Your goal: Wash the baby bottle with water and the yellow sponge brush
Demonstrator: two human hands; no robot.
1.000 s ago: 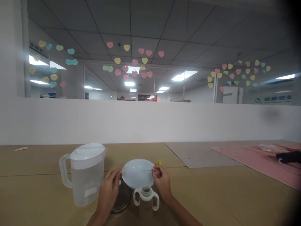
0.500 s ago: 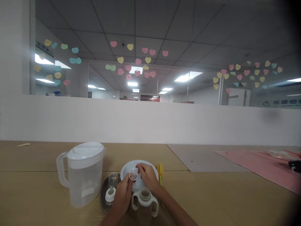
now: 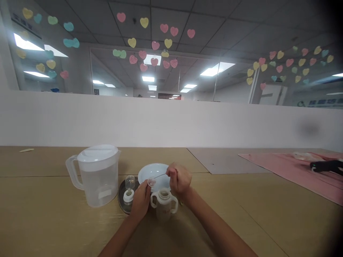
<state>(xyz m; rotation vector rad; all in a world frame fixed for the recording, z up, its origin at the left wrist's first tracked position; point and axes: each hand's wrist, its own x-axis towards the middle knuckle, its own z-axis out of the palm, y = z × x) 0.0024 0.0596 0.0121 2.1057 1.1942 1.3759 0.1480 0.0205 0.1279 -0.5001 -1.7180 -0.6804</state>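
My left hand (image 3: pixel 140 200) is closed around a small round see-through bottle part (image 3: pixel 151 182) with ringed edges, possibly a nipple. In the fist of my right hand (image 3: pixel 180 178) is a thin wire-like tool (image 3: pixel 160 175); its tip reaches the round part, though whether it goes inside cannot be seen. A white bowl (image 3: pixel 144 170) lies behind both hands. An uncapped baby bottle (image 3: pixel 164 208) with two white handles stands upright in front of the bowl. Beside my left hand, a round metal tray (image 3: pixel 121 200) bears a white collar (image 3: pixel 128 196) and a clear dome cap (image 3: pixel 130 182).
A large lidded plastic pitcher (image 3: pixel 100 182) stands left of the tray. Farther right, a pink cloth (image 3: pixel 268 166) has a black object (image 3: pixel 325 166) on it. A pale flat piece (image 3: pixel 26 150) lies at the far left, and a white wall (image 3: pixel 171 121) closes off the back.
My right hand has drawn back to the right and turned into a fist, so more of the thin tool shows. My left hand keeps the round part. The view has tilted down.
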